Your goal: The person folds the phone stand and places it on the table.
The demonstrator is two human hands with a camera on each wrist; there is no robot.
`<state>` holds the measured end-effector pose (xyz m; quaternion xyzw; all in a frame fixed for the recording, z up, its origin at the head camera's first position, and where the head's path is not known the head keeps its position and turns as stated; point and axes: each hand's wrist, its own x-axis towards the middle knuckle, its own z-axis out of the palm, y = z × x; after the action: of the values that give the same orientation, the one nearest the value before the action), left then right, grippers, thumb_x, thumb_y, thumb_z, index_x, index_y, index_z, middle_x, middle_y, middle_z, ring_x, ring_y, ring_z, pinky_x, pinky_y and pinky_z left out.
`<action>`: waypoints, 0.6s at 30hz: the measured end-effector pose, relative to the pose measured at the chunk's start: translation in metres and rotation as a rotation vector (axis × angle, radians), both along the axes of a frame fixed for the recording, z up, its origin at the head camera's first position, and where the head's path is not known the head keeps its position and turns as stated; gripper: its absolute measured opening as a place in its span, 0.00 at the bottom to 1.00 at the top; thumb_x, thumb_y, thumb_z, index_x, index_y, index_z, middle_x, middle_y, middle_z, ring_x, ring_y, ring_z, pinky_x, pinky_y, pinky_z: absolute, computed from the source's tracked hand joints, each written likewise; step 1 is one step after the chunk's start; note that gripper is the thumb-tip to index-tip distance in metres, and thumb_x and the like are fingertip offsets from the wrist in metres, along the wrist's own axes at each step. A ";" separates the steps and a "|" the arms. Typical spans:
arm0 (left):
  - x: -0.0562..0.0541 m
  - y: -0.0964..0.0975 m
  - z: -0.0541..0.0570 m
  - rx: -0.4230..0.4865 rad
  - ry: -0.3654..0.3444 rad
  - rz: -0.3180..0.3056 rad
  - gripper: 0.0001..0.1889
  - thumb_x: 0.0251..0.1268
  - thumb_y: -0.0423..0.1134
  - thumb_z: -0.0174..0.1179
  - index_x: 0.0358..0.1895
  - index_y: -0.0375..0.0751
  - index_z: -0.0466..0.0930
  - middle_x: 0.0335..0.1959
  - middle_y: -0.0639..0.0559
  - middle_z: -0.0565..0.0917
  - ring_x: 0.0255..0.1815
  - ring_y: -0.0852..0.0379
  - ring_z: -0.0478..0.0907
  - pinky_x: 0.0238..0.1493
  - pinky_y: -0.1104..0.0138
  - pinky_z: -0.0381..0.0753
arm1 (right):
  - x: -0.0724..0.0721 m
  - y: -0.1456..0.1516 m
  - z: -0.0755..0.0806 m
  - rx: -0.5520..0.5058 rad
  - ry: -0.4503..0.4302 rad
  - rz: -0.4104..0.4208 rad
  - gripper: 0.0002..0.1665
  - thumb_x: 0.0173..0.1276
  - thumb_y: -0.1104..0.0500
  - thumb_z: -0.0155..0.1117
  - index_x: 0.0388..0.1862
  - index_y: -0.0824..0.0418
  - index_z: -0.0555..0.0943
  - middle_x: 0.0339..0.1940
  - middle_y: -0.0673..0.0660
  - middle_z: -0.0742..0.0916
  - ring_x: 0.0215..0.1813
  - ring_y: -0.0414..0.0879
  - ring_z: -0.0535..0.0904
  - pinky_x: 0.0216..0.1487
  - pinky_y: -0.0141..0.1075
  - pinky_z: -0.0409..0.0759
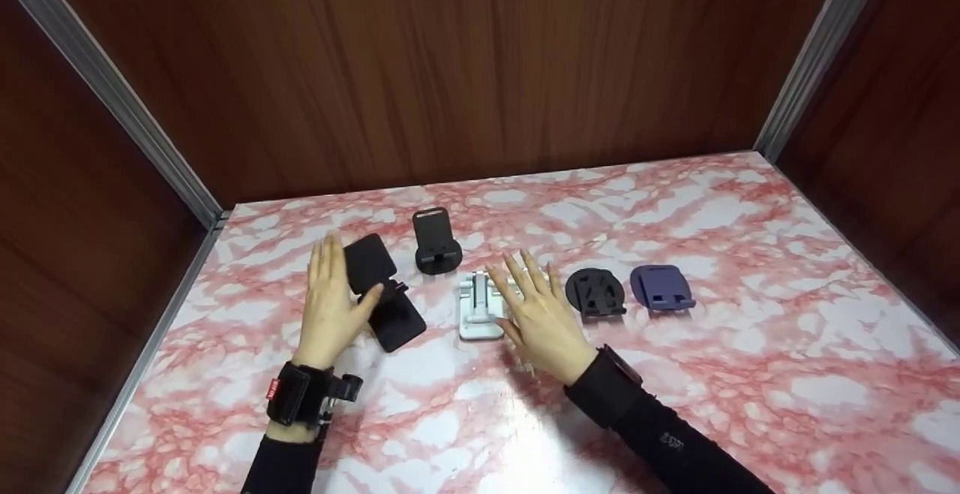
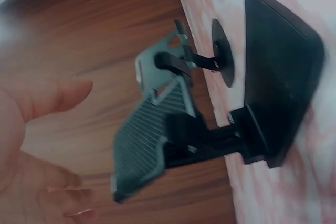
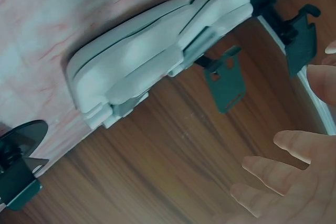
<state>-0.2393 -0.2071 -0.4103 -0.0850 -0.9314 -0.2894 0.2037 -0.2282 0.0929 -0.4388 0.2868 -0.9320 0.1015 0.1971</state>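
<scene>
My left hand (image 1: 328, 319) is held with straight fingers and thumb apart, beside a black phone stand (image 1: 397, 323) with a rectangular base. In the left wrist view that stand's ridged plate (image 2: 144, 140) tilts up from the base, and no finger is on it. My right hand (image 1: 546, 325), fingers spread, hovers over a folded white phone stand (image 1: 474, 321) and hides its right part. The right wrist view shows the white stand (image 3: 136, 61) lying flat, with the right-hand fingers (image 3: 268, 174) apart from it. Neither hand holds anything.
Behind the hands, a black phone stand (image 1: 433, 231) stands unfolded on a round base. To the right lie a folded black round stand (image 1: 595, 291) and a folded purple one (image 1: 661, 286). Brown wood-grain panels (image 1: 480, 66) wall in the pink marbled table (image 1: 750, 254).
</scene>
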 end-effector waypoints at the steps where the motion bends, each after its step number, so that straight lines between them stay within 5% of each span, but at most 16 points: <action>1: -0.002 -0.002 -0.002 0.044 0.012 0.008 0.48 0.62 0.39 0.65 0.74 0.23 0.41 0.76 0.30 0.45 0.76 0.37 0.39 0.75 0.51 0.38 | -0.001 0.001 0.000 -0.002 -0.007 -0.004 0.41 0.70 0.50 0.62 0.76 0.59 0.60 0.75 0.66 0.62 0.76 0.62 0.50 0.71 0.62 0.52; 6: -0.011 -0.012 -0.012 0.265 0.050 0.023 0.47 0.62 0.32 0.65 0.75 0.26 0.41 0.72 0.29 0.58 0.70 0.35 0.59 0.70 0.49 0.57 | -0.002 0.002 0.000 -0.014 -0.038 -0.005 0.41 0.71 0.50 0.60 0.77 0.59 0.57 0.75 0.66 0.61 0.76 0.61 0.49 0.71 0.62 0.50; 10: -0.016 -0.018 -0.017 0.415 -0.034 0.012 0.39 0.64 0.31 0.63 0.73 0.26 0.51 0.64 0.27 0.69 0.60 0.35 0.71 0.63 0.51 0.70 | -0.003 0.002 0.001 -0.017 -0.040 -0.005 0.41 0.72 0.50 0.60 0.77 0.59 0.57 0.75 0.66 0.61 0.76 0.61 0.48 0.71 0.62 0.49; 15: -0.020 -0.021 -0.021 0.552 -0.111 0.027 0.24 0.64 0.30 0.63 0.63 0.28 0.72 0.55 0.31 0.79 0.52 0.42 0.79 0.49 0.69 0.80 | -0.003 0.002 0.000 -0.022 -0.017 0.003 0.40 0.71 0.50 0.61 0.77 0.60 0.59 0.75 0.66 0.62 0.76 0.63 0.51 0.70 0.63 0.53; 18: -0.021 -0.023 -0.022 0.636 -0.120 0.017 0.21 0.64 0.28 0.62 0.60 0.28 0.74 0.52 0.32 0.79 0.44 0.49 0.82 0.39 0.76 0.80 | -0.003 0.003 -0.001 -0.024 -0.015 0.009 0.40 0.71 0.50 0.61 0.76 0.60 0.59 0.74 0.67 0.63 0.75 0.63 0.51 0.70 0.63 0.53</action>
<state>-0.2604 -0.2298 -0.4328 0.0077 -0.8054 -0.5686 0.1673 -0.2309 0.0957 -0.4394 0.2877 -0.9308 0.1157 0.1933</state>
